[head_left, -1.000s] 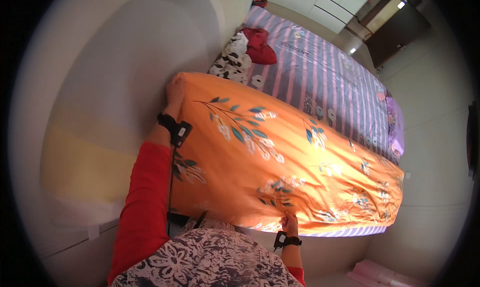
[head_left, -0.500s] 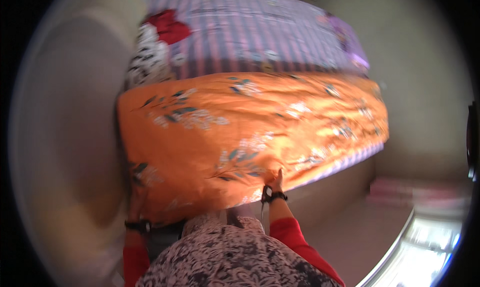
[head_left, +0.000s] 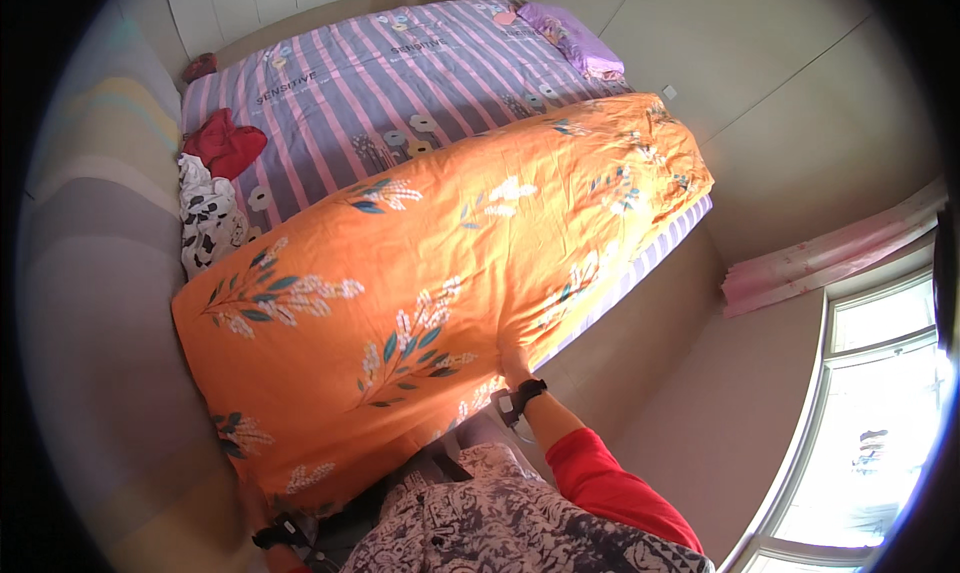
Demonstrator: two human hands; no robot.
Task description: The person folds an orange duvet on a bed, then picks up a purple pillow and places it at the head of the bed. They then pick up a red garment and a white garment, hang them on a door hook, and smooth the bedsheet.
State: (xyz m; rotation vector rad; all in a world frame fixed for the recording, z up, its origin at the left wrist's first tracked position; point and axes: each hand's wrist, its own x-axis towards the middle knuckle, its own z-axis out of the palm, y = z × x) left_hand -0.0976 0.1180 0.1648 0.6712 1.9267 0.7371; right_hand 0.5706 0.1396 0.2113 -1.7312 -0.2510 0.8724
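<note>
An orange quilt (head_left: 450, 243) with white flower sprays and dark green leaves lies across the near half of the bed, its front edge toward me. My left hand (head_left: 252, 501) grips the quilt's near left corner, with part of its fingers hidden. On the quilt's near edge, farther right, my right hand (head_left: 513, 361) is closed on a gathered bit of cloth, and its fingertips are out of sight. Under and behind the quilt shows a grey, pink-striped bed sheet (head_left: 320, 123). Each wrist carries a black strap.
A red cloth (head_left: 225, 145) and a black-and-white spotted cloth (head_left: 208, 208) lie at the bed's left side. A purple pillow (head_left: 572, 38) rests at the far right end. Walls border the bed left and right. A pink curtain (head_left: 830, 258) hangs above a bright window (head_left: 870, 443).
My view has turned and tilted, so the far end of the bed and more of the window now show. Both hands remain at the quilt's near edge.
</note>
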